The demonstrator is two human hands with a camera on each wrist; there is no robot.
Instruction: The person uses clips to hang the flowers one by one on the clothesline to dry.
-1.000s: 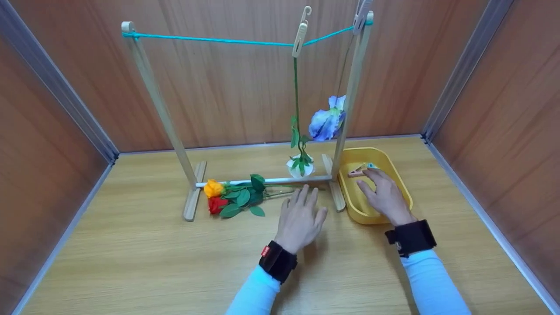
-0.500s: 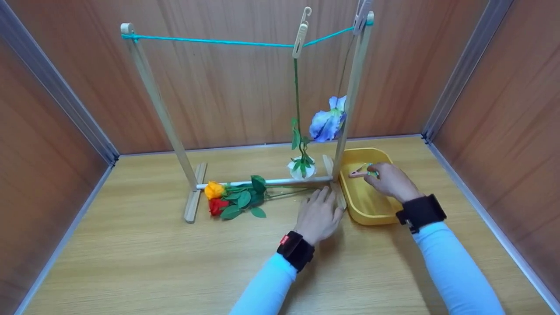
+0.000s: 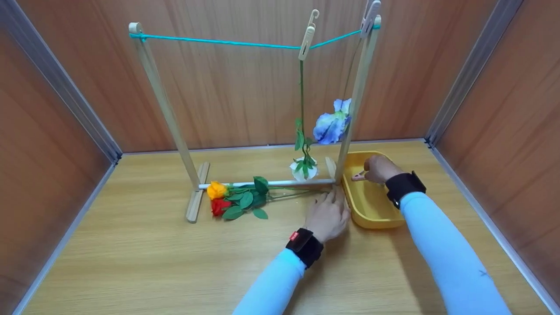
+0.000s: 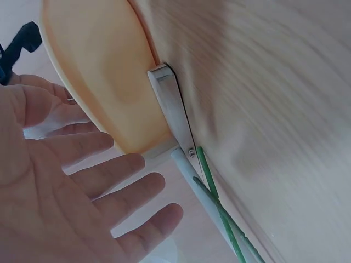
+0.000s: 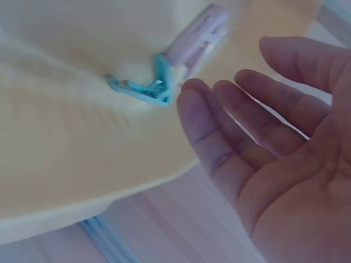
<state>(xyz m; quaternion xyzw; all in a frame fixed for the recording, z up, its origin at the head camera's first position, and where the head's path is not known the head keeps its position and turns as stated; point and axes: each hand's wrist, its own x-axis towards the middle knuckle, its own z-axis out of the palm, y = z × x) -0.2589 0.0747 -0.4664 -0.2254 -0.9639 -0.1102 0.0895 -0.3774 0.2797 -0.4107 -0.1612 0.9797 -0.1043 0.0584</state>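
Observation:
My right hand [image 3: 382, 168] is inside the yellow tray [image 3: 373, 223], by a pink clothespin [image 3: 358, 176]. In the right wrist view, its fingers [image 5: 216, 148] are close to a teal clip [image 5: 148, 92] and the pink clothespin [image 5: 198, 35]; the thumb stands apart, with nothing between. My left hand [image 3: 327, 216], fingers extended, is at the right foot [image 4: 171, 101] of the wooden stand, near green flower stems [image 4: 225, 216]; whether it touches them I cannot tell. A yellow rose [image 3: 216, 190] and a red rose [image 3: 220, 206] lie by the crossbar.
A teal cord [image 3: 218, 42] spans the stand's two posts. From it a clothespin [image 3: 307, 42] hangs a white flower [image 3: 303, 169] head down. Another clothespin [image 3: 370, 18] at the right post holds a blue-purple flower [image 3: 331, 127]. Wood-grain panels [image 3: 245, 96] enclose the table.
My left hand has moved right, from beside the stems to the stand's right foot. The right hand has reached lower into the tray, and the teal clip is now hidden in the head view.

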